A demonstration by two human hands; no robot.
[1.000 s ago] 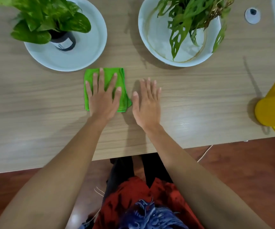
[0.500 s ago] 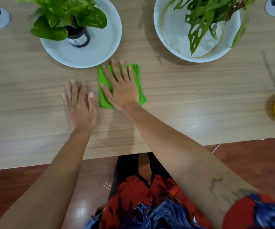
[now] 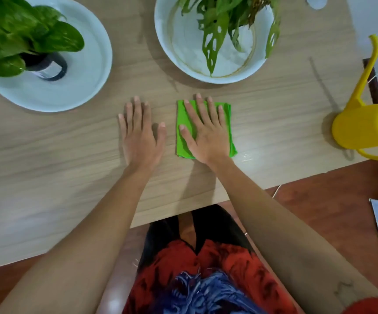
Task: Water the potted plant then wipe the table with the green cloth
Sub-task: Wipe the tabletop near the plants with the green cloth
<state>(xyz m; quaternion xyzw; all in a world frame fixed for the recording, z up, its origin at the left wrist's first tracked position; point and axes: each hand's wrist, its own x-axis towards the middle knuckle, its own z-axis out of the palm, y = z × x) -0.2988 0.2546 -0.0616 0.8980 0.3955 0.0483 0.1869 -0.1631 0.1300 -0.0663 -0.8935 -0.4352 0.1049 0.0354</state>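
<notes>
Head camera, looking down at a pale wood-grain table (image 3: 47, 177) with my two bare forearms reaching across its near edge. My right hand (image 3: 202, 134) lies flat, palm down, fingers spread and straight, pressing on the green cloth (image 3: 227, 123); it grips nothing, only rests its open palm on the folded square. The cloth shows along the thumb side and past the little finger, with one corner sticking out near my wrist. My left hand (image 3: 140, 132) lies just beside it, apart from the cloth, also open and flat on the bare wood, fingers together, thumb out toward the cloth.

Beyond my fingertips stand two white dishes. The left dish (image 3: 88, 87) holds a dark pot (image 3: 49, 66) with broad green leaves (image 3: 24, 35). The right dish (image 3: 235, 73), directly past the cloth, holds a plant with holed, hanging leaves (image 3: 213, 30). A strip of bare wood separates the cloth from that dish's rim.

Far to the right, a yellow watering can (image 3: 360, 125) stands at the table's right edge, its long spout pointing away from me. Open tabletop lies between the cloth and the can, and a wide bare stretch runs to the left of my left hand. The near table edge crosses under both forearms; below it I see a reddish floor (image 3: 319, 211) and my red and blue clothing (image 3: 206, 279).
</notes>
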